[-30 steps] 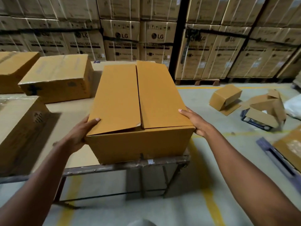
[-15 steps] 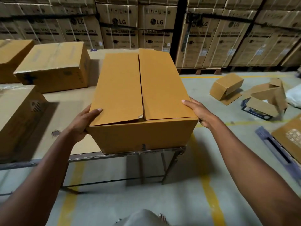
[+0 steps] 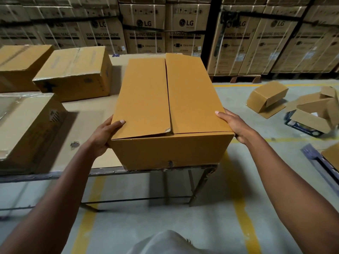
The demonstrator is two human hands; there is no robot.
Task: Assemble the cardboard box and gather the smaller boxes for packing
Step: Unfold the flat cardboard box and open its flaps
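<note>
Hands clasp opposite near corners: left hand (image 3: 104,136), right hand (image 3: 236,125); cardboard box (image 3: 168,114) between, long axis running away.

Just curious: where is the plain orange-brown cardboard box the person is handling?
The plain orange-brown cardboard box sits centre-frame at the table's near right corner, between the left hand and right hand.

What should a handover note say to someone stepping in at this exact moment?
Left hand: gripping the near left corner of the cardboard box, thumb on top.
Right hand: gripping the near right corner, thumb on top.
The box sits at the near right end of the table.
Done: box formed, top flaps folded shut; no tape visible on the seam.
Left: gather the smaller boxes; two open ones lie on the floor to the right.
</note>
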